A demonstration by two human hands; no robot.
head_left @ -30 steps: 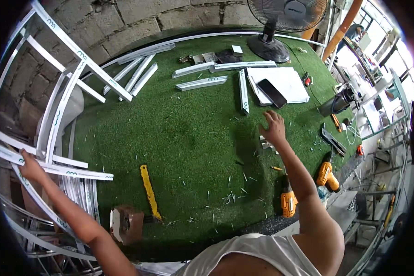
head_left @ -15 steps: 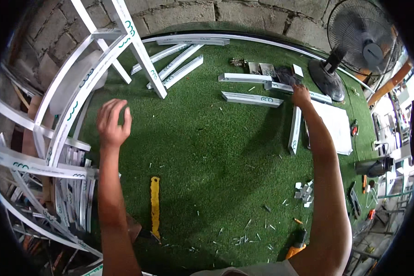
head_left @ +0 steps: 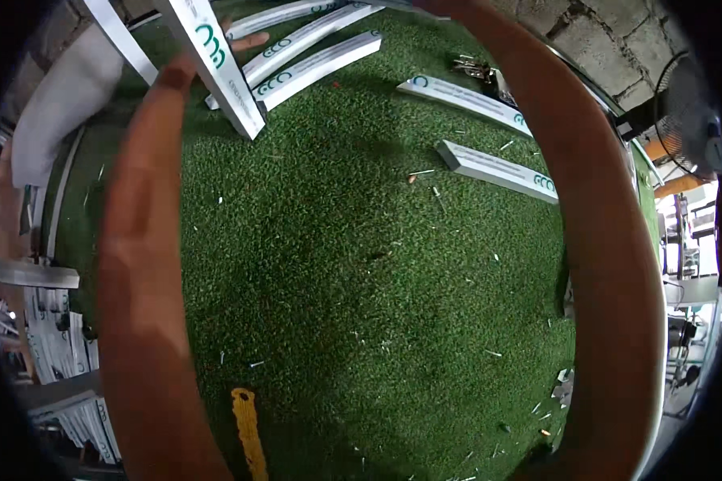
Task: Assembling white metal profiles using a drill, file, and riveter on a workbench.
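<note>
My left hand (head_left: 251, 41) reaches far forward, past the leg of a white frame (head_left: 217, 68) that hides part of it. Its visible fingers are stretched out above several white profile pieces (head_left: 321, 70) lying on the green turf. At the top edge of the picture, my right hand (head_left: 443, 6) is cut off, beside the end of a long strip (head_left: 413, 7). Its fingers do not show clearly, so a grip cannot be made out. Two more white mitred profiles, a farther one (head_left: 465, 103) and a nearer one (head_left: 497, 171), lie left of my right forearm.
A yellow perforated strip (head_left: 249, 433) lies at the lower left. Screws and offcuts are scattered over the turf (head_left: 361, 264). Stacked profiles (head_left: 80, 401) stand on the left. A black fan (head_left: 690, 120) is at the right, near a block wall (head_left: 610, 48).
The view has come forward and lower. My left hand went from above the turf to behind the frame's leg. My right hand left the profiles near the fan for the far edge.
</note>
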